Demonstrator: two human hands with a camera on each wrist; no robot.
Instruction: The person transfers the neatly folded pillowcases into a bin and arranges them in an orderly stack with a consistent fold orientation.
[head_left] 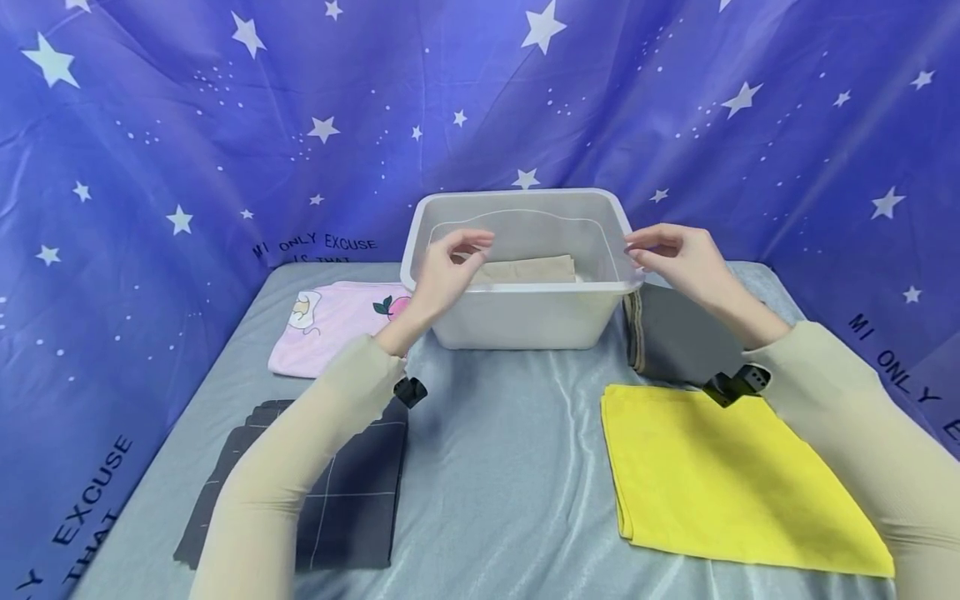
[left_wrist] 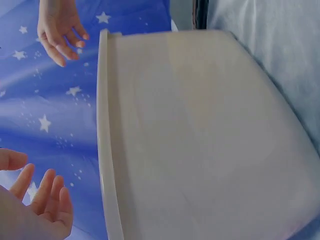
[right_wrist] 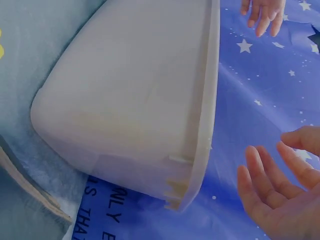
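A white plastic bin [head_left: 517, 318] stands upright at the back of the bed-like surface, with a folded beige cloth [head_left: 528, 270] lying inside it. My left hand [head_left: 452, 268] hovers above the bin's near left part, fingers loosely bent and holding nothing. Over at the bin's right rim is my right hand [head_left: 678, 258], its fingers also relaxed with nothing between them. In the left wrist view the left hand [left_wrist: 42, 205] shows spread fingers above the rim. The right wrist view shows the right hand [right_wrist: 280, 185] apart from the bin wall [right_wrist: 130, 100].
Left of the bin lies a folded pink printed cloth [head_left: 337, 321], with a dark checked cloth [head_left: 352, 500] nearer me. On the right are a folded grey cloth [head_left: 675, 333] and a yellow cloth [head_left: 720, 475]. A blue starry curtain [head_left: 375, 100] hangs behind.
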